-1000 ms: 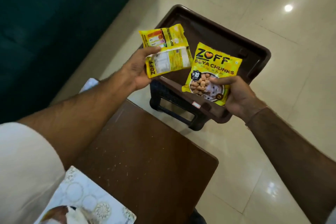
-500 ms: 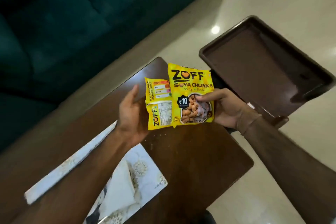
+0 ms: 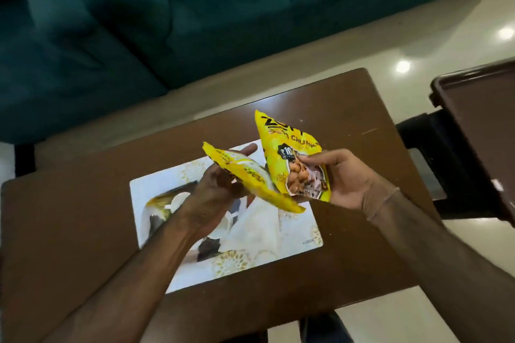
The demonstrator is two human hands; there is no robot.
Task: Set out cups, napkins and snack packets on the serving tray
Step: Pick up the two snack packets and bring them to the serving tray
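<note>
My left hand (image 3: 214, 189) grips one yellow snack packet (image 3: 250, 178), held nearly edge-on above the table. My right hand (image 3: 348, 178) grips a second yellow soya chunks packet (image 3: 289, 153) with its printed front facing me. The two packets overlap at their lower corners. The brown serving tray (image 3: 473, 125) sits at the far right on a dark stool (image 3: 434, 159), mostly cut off by the frame edge. No cups are in view.
A brown wooden table (image 3: 83, 231) lies under my hands, with a white patterned placemat (image 3: 250, 237) on it. A dark teal sofa (image 3: 167, 22) stands behind the table. Glossy cream floor tiles (image 3: 418, 36) surround the table and stool.
Both hands carried the packets away from the tray to above the table and placemat. The view swung left, putting the tray at the right edge. The left packet has tilted edge-on.
</note>
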